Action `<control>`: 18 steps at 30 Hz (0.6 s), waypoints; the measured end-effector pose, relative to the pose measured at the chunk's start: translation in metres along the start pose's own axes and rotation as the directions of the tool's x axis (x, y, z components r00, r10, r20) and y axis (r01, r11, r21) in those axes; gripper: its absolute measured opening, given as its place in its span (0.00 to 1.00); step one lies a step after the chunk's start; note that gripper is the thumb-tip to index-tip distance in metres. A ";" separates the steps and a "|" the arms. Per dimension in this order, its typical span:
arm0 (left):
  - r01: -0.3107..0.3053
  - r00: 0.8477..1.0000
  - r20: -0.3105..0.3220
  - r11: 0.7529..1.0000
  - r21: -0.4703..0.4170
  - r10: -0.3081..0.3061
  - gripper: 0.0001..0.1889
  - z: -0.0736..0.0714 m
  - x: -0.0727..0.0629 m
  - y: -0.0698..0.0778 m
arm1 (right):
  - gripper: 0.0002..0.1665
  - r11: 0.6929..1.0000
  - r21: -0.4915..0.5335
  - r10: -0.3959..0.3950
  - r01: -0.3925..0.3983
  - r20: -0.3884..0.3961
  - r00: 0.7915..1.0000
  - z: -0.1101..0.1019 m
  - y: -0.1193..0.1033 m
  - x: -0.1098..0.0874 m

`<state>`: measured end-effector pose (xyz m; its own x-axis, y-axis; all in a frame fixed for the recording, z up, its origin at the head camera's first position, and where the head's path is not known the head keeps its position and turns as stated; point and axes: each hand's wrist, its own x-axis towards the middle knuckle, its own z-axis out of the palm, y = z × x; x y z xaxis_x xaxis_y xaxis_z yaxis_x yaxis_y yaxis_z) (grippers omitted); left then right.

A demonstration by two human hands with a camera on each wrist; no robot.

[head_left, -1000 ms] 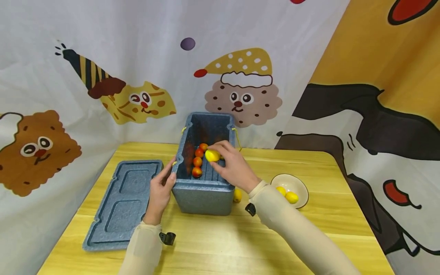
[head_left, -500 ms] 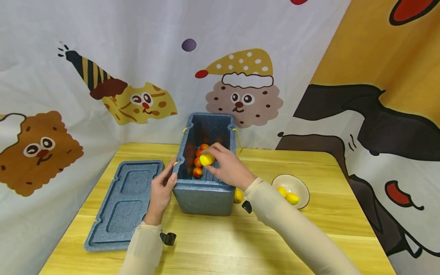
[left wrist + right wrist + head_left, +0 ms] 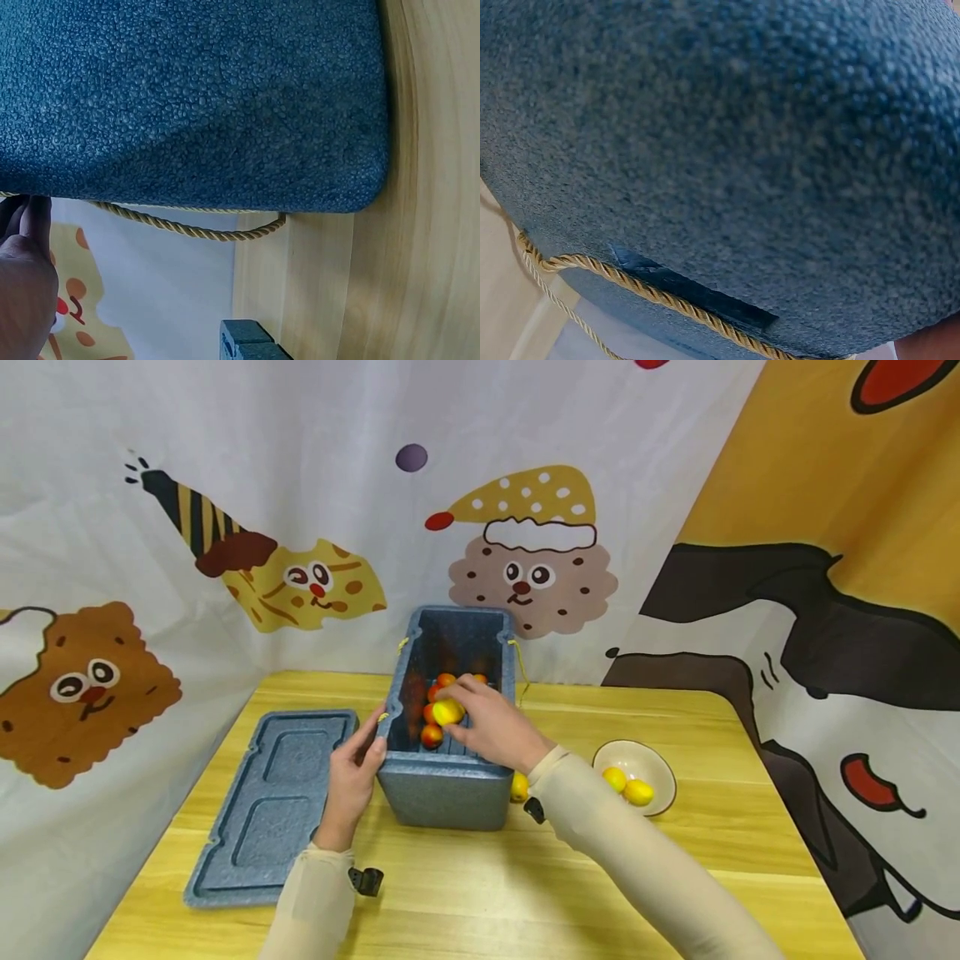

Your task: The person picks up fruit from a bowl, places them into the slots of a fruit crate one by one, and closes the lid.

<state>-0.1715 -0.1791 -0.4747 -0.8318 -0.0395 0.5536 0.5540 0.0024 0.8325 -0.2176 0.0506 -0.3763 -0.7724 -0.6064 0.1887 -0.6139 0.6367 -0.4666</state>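
A blue-grey foam box (image 3: 450, 797) stands without its lid on the wooden table. My left hand (image 3: 354, 785) holds its near left corner, thumb by the corner and fingers along the left rim. My right hand (image 3: 498, 722) reaches in over the right rim and pinches a lemon (image 3: 447, 711) between thumb and fingers. Several red-orange round fruits (image 3: 431, 737) lie in a row along the box's left side, under and beside the lemon. Another orange fruit shows farther back, partly behind the right hand. The right wrist view shows only the box's outer wall (image 3: 705, 165) and rope, with the held lemon hidden.
Left of the box, its foam lid (image 3: 273, 810) lies flat. A cream bowl (image 3: 660, 768) with two lemons (image 3: 638, 792) stands at right. Another yellow fruit (image 3: 519, 787) sits against the box's right side. A yellow rope (image 3: 217, 234) hangs along the box. Behind is a printed cloth.
The right hand has moved the lemon left and slightly down inside the box, over the row of fruits. The left hand has stayed on the corner.
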 end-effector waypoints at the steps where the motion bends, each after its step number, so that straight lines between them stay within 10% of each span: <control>1: 0.006 1.000 0.000 1.000 0.001 -0.006 0.22 0.000 0.000 0.000 | 0.26 1.000 0.002 -0.003 0.003 -0.005 1.000 0.000 0.000 0.000; 12: 0.005 1.000 0.015 1.000 0.003 -0.005 0.22 0.007 0.005 0.024 | 0.25 1.000 0.016 0.001 -0.001 0.000 1.000 0.001 0.003 0.000; 18: 0.000 1.000 0.004 1.000 0.014 0.000 0.23 0.004 0.003 0.012 | 0.24 1.000 0.028 0.010 -0.010 -0.017 1.000 0.002 0.004 -0.001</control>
<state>-0.1674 -0.1751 -0.4630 -0.8322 -0.0356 0.5533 0.5531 0.0162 0.8329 -0.2191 0.0525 -0.3800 -0.7814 -0.5916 0.1986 -0.6013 0.6289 -0.4928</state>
